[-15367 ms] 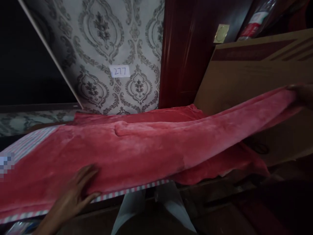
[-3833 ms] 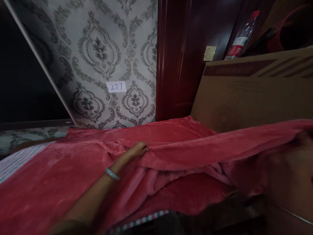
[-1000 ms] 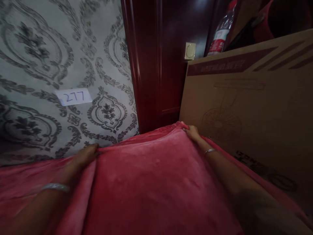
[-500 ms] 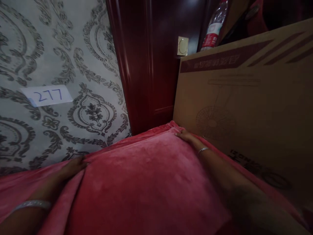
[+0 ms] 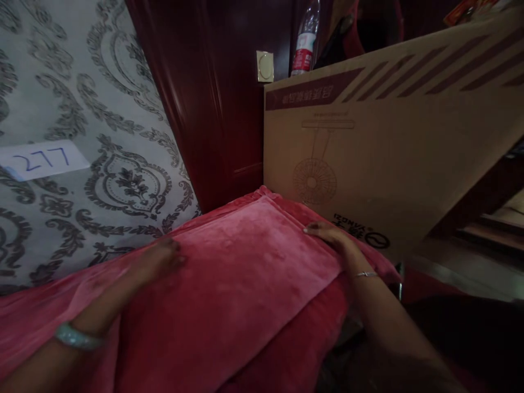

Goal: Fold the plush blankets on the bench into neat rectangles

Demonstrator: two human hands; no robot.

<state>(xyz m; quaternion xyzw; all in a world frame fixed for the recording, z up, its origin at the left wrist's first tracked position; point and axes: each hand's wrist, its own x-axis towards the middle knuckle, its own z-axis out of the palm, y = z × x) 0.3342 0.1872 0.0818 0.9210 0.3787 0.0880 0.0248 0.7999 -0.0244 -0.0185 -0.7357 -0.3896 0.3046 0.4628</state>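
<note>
- Head view, blanket (image 5: 241, 273): one, red and plush, spread in front of the person, its far corner in the angle between panel (image 5: 204, 103) and carton (image 5: 388, 142).
- Progress, done: an upper layer lies over a lower one, mostly smooth, its far corner just beside the corner beneath.
- Progress, left over, as I judge it: layers not quite matched; the lower one shows past the upper along the right and near edges, and a loose ridge stands by the left forearm.
- Left hand (image 5: 161, 259): above or upon the upper layer toward its wall side, fingers curled, blurred; whether cloth is pinched in them I cannot tell. Bracelet (image 5: 77, 335) at the wrist.
- Right hand (image 5: 327, 236): laid along the upper layer's right edge, fingers loosely extended, touching the cloth, not closed round it. Bangle (image 5: 365, 274) at the wrist.
- Surroundings: bottle (image 5: 305, 46), upright behind the carton's top edge; switch (image 5: 265, 66) on the panel; label (image 5: 45, 159), marked 277, on patterned wallpaper (image 5: 131, 183).
</note>
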